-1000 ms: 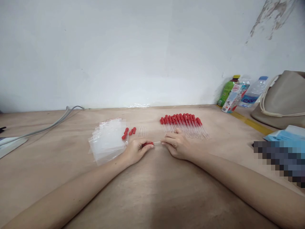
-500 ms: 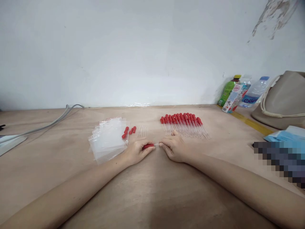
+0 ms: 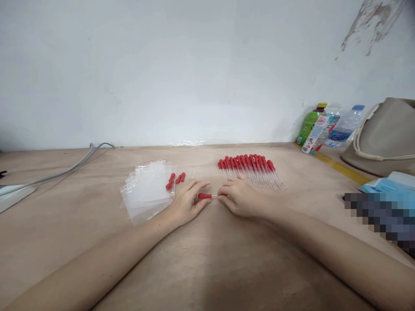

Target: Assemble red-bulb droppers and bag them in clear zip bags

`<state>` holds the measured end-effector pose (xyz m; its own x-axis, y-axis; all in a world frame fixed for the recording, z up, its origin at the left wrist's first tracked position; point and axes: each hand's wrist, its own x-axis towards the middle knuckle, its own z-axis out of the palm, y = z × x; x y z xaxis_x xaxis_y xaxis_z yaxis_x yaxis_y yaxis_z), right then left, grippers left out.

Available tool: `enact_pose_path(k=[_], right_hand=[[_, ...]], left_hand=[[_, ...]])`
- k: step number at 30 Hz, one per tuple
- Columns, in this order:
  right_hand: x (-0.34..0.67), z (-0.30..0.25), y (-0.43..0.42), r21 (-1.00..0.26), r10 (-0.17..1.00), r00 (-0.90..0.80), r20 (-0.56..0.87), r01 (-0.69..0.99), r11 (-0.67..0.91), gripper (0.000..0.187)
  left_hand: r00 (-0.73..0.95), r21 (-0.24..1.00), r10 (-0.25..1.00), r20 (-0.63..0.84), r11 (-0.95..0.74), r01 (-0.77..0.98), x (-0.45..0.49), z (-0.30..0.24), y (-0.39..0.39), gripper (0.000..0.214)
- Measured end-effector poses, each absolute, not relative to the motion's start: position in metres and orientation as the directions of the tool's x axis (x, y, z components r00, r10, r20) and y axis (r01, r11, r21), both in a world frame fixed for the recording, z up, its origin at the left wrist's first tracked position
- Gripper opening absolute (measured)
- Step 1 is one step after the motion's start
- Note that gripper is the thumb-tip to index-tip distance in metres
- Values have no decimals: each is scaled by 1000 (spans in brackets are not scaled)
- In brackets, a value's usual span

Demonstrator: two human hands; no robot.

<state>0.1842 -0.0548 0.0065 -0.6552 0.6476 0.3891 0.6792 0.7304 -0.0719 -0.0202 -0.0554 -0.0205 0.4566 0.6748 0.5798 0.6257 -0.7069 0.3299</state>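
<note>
My right hand [image 3: 241,197] pinches the clear glass tube of a dropper [image 3: 207,196] whose red rubber bulb points left, low over the wooden table [image 3: 207,259]. My left hand [image 3: 187,201] lies beside the bulb with its fingers stretched out, just off it. Behind my right hand lies a row of several finished droppers with red bulbs [image 3: 251,169]. Three loose red bulbs [image 3: 175,179] and a few bare glass tubes [image 3: 193,176] lie behind my left hand. A stack of clear zip bags [image 3: 145,190] sits to the left.
A grey cable [image 3: 65,169] runs along the back left, and a flat white thing [image 3: 14,195] lies at the left edge. Bottles [image 3: 320,126], a beige bag [image 3: 385,136] and a blue packet [image 3: 389,181] stand at the right by a yellow stripe [image 3: 343,167].
My left hand has let go of the red bulb and opened its fingers. The dropper now stays in my right hand only, shifted slightly right.
</note>
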Motion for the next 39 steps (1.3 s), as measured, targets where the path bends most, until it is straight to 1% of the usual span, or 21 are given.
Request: enact_pose_path(k=[1,3,5,6,8,9,11,17,22,24,26,27,28,29,31,33,34,36,37,39], right_hand=[[187,10,-52,-92,683,-614,395,713,695,18],[193,16,-41,-189,788,-468,399,799,570,21],[197,20,-26,-305,893,-259,367,874,379,24],[197,22,-18,-336,926,-151,345,901,273,26],[193,23,-2,-343,949,8,315,933,106,28],[190,23,4,-331,948,56,312,942,53,28],[182,20,15,-297,943,97,318,955,1,28],[167,4,28,-217,954,89,288,976,-25,31],[169,-1,27,-144,951,34,306,990,11,32],[168,0,23,-119,938,0,346,992,44,34],[162,1,16,-114,917,-68,393,986,122,35],[157,1,12,-123,908,-106,405,978,169,34],[151,1,8,-140,902,-141,407,967,214,34],[144,1,4,-164,903,-170,394,954,251,33],[130,0,-3,-221,918,-199,343,933,285,32],[116,-2,-7,-277,941,-200,274,920,276,32],[110,-2,-7,-297,951,-195,239,918,263,32],[103,-3,-7,-314,966,-184,182,920,234,31],[100,-3,-6,-309,970,-180,163,924,223,30],[98,-2,-4,-286,974,-171,146,936,207,29]], left_hand=[[435,314,672,599,-698,644,-20,-21,-55,44],[412,296,674,614,-679,672,-20,-21,-56,52],[411,285,682,606,-668,688,-19,-21,-56,53],[417,281,684,598,-666,691,-19,-21,-56,51],[427,278,686,589,-668,690,-18,-21,-57,48],[431,278,686,586,-670,688,-18,-21,-57,46],[439,281,689,577,-672,685,-19,-21,-57,41],[454,290,698,554,-673,681,-21,-23,-55,22],[450,264,696,559,-665,699,-18,-24,-57,19],[419,238,715,559,-623,745,-19,-20,-54,23],[347,218,770,536,-523,824,-25,-10,-47,28],[284,223,807,518,-447,866,-31,-3,-41,29],[217,228,845,490,-364,903,-39,5,-35,27],[184,223,873,451,-310,924,-47,13,-29,28],[99,246,936,339,-190,951,-66,27,-19,32],[17,276,993,118,-49,960,-82,37,-14,37],[5,302,1000,10,-8,953,-88,40,-13,40],[22,351,991,-133,26,936,-95,44,-14,46],[41,373,986,-163,23,928,-97,44,-14,48],[61,394,983,-172,12,919,-97,41,-14,51]])
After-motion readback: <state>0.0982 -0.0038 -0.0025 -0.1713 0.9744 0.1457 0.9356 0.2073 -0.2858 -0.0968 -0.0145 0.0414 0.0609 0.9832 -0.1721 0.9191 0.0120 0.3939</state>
